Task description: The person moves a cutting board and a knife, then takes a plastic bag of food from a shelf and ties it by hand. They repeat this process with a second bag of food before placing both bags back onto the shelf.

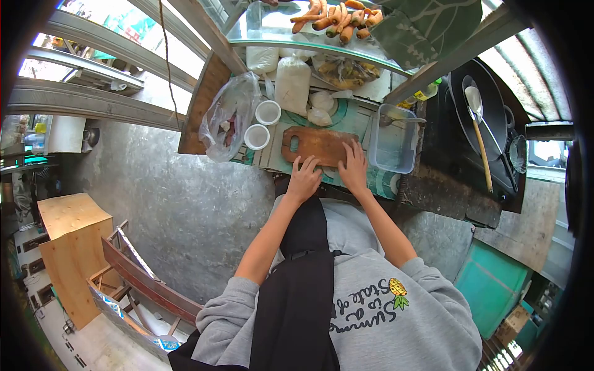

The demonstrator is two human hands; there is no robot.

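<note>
A brown wooden cutting board (pixel 315 143) with a handle slot at its left end lies flat on the green patterned counter. My left hand (pixel 305 178) touches the board's near edge with its fingers spread. Beside it, my right hand (pixel 354 166) rests on the board's right end, fingers stretched out. Two white cups (pixel 268 112) stand left of the board, next to a clear plastic bag (pixel 230 117) with reddish contents. On the right is a clear plastic tub (pixel 394 139) that seems to hold water, with a utensil handle over its rim.
Carrots (pixel 340 18) lie on the glass shelf (pixel 322 48) above. Beneath it stand a bag of white contents (pixel 292 83) and a bag of yellowish pieces (pixel 348 72). A black wok (pixel 479 99) with a ladle (pixel 473 99) sits at right. A wooden bench (pixel 145 272) is behind left.
</note>
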